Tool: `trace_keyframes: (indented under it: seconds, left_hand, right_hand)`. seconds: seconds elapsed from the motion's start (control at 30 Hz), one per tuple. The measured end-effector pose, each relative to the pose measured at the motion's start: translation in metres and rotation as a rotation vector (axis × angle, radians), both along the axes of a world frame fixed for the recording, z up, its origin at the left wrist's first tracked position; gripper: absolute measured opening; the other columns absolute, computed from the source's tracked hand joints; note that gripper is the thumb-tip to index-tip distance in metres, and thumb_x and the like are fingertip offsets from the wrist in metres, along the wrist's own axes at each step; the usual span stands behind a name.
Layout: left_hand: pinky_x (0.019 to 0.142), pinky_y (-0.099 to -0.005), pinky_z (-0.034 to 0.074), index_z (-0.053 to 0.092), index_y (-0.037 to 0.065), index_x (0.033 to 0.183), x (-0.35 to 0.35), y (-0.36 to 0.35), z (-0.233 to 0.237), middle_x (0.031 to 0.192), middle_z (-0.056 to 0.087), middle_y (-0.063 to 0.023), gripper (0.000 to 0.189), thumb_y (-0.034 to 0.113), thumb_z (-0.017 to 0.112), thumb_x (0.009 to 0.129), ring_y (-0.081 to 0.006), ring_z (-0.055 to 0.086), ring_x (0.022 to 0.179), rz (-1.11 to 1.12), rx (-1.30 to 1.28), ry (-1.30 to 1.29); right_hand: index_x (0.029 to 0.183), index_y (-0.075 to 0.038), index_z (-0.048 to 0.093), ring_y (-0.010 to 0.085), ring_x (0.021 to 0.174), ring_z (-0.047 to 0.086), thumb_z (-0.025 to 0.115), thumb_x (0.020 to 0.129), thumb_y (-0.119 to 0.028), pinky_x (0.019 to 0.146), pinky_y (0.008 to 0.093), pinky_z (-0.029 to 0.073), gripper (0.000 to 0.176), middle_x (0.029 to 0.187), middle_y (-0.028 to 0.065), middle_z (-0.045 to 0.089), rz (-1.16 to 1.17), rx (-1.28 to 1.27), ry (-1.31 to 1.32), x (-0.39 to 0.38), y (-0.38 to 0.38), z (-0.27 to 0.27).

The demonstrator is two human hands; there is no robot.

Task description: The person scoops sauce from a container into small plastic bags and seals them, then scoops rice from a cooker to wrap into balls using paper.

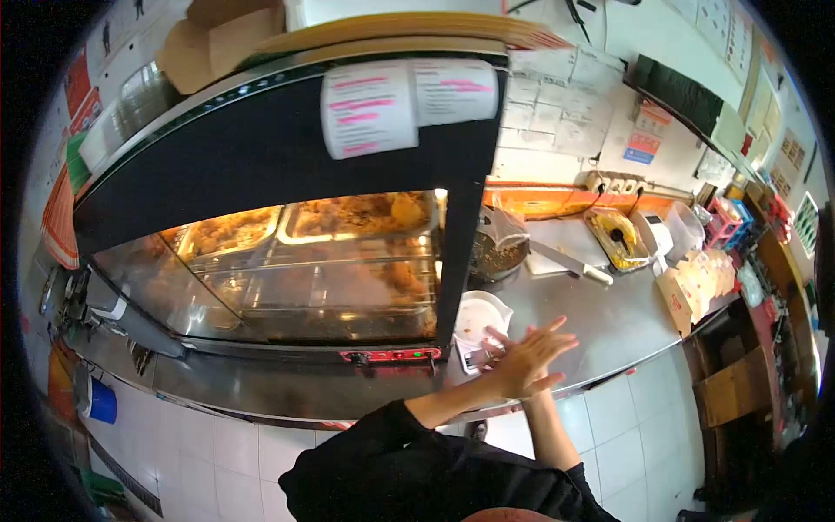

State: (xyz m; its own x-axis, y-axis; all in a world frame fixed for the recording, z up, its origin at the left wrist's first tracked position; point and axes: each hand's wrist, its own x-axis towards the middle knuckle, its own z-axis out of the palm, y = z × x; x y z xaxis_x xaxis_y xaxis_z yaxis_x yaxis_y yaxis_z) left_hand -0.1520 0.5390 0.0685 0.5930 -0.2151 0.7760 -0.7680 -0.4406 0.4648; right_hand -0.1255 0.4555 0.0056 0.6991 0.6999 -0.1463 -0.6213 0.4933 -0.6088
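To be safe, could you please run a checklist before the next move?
1. Left hand empty: ok, fingers spread.
2. Right hand empty: cannot tell, partly hidden.
3. Knife away from both hands: ok, it lies beyond them.
4. White bowl well away from the fingers: not ok, they look very close.
5. Display cabinet lit: ok.
6. Food inside it hot enough: cannot tell.

The bench (600,322) was smooth grey metal with a soft shine, and glossy pale tiles covered the floor (213,444) at the near side. On the left, the warming cabinet (287,148) had a dark front panel around shiny, reflective glass (304,291), with printed paper sheets (370,109) on that panel; the far-right box (678,300) looked like matt cardboard.
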Motion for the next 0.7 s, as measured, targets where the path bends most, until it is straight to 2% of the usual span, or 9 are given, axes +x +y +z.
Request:
trace_keyframes:
  seconds: [0.07,0.1,0.17,0.2,0.23,0.33,0.47,0.6,0.7]
  left_hand:
    - [0.100,-0.0466,0.026,0.037,0.005,0.127,0.045,-0.060,-0.028,0.125,0.042,-0.0189,0.054,0.016,0.060,0.079,-0.0356,0.027,0.129,-0.088,0.090,0.039]
    - [0.101,-0.0459,0.024,0.037,0.006,0.128,0.081,-0.122,-0.065,0.126,0.041,-0.0189,0.056,0.022,0.060,0.080,-0.0348,0.024,0.130,0.459,-0.419,0.290]
    - [0.107,-0.0411,0.012,0.048,0.010,0.121,0.078,-0.116,-0.072,0.126,0.046,-0.0067,0.042,0.030,0.056,0.084,-0.0250,0.035,0.123,-0.728,-0.497,0.203]
    - [0.103,-0.0403,0.024,0.044,0.007,0.125,0.078,-0.118,-0.075,0.125,0.047,-0.0118,0.047,0.026,0.058,0.084,-0.0265,0.033,0.125,-0.442,-0.193,0.345]
    - [0.101,-0.0371,0.027,0.048,0.005,0.121,0.088,-0.132,-0.057,0.122,0.050,-0.0086,0.040,0.018,0.057,0.084,-0.0225,0.039,0.120,-0.636,-0.316,0.465]
    - [0.093,-0.0328,0.039,0.053,-0.001,0.106,0.127,-0.169,-0.090,0.109,0.056,-0.0133,0.023,0.013,0.050,0.088,-0.0193,0.053,0.105,-0.632,-0.748,0.834]
    - [0.081,-0.0272,0.043,0.055,0.003,0.101,0.190,-0.188,-0.157,0.093,0.059,-0.0059,0.019,0.014,0.055,0.086,-0.0151,0.056,0.090,-0.193,-0.841,0.955]
    - [0.072,-0.0253,0.043,0.057,0.005,0.099,0.244,-0.201,-0.172,0.089,0.059,-0.0021,0.017,0.013,0.057,0.084,-0.0130,0.056,0.084,0.135,-0.759,0.754]
    - [0.071,-0.0260,0.044,0.056,0.005,0.101,0.297,-0.226,-0.156,0.089,0.059,-0.0040,0.021,0.010,0.059,0.081,-0.0138,0.056,0.084,0.288,-0.599,0.694]
  right_hand:
    - [0.133,-0.018,0.032,0.0252,0.097,0.054,0.038,0.085,-0.056,0.081,0.0331,0.043,0.062,0.108,0.0088,0.058,0.035,0.092,0.039,0.015,-0.032,0.024]
    - [0.135,-0.020,0.030,0.0259,0.096,0.054,0.037,0.085,-0.059,0.081,0.0321,0.043,0.064,0.108,0.0083,0.059,0.026,0.138,0.060,0.028,-0.053,0.028]
    - [0.133,-0.007,0.032,0.0287,0.092,0.057,0.031,0.086,-0.060,0.083,0.0410,0.045,0.070,0.109,0.0141,0.056,0.105,0.600,0.092,0.070,-0.113,0.000]
    - [0.132,-0.006,0.034,0.0239,0.078,0.060,0.032,0.086,-0.060,0.076,0.0358,0.047,0.071,0.093,0.0096,0.063,-0.058,0.488,0.175,0.087,-0.144,0.003]
    - [0.129,-0.004,0.038,0.0195,0.073,0.060,0.033,0.087,-0.057,0.072,0.0320,0.047,0.068,0.083,0.0067,0.064,-0.179,0.360,0.125,0.100,-0.173,0.014]
    - [0.122,-0.003,0.046,0.0185,0.073,0.059,0.038,0.089,-0.049,0.069,0.0294,0.046,0.057,0.080,0.0065,0.063,-0.200,0.401,-0.015,0.173,-0.253,0.011]
    - [0.109,-0.003,0.057,0.0128,0.076,0.058,0.041,0.091,-0.025,0.066,0.0232,0.043,0.033,0.086,0.0060,0.063,-0.496,-0.589,-0.395,0.283,-0.319,0.009]
    - [0.095,-0.002,0.063,0.0156,0.067,0.059,0.050,0.085,-0.023,0.059,0.0280,0.045,0.026,0.075,0.0071,0.064,-0.430,-1.134,-0.890,0.416,-0.324,-0.012]
    - [0.093,-0.004,0.065,0.0249,0.075,0.063,0.051,0.083,-0.025,0.067,0.0333,0.049,0.027,0.081,0.0109,0.065,-0.226,-1.731,-1.233,0.533,-0.286,-0.034]
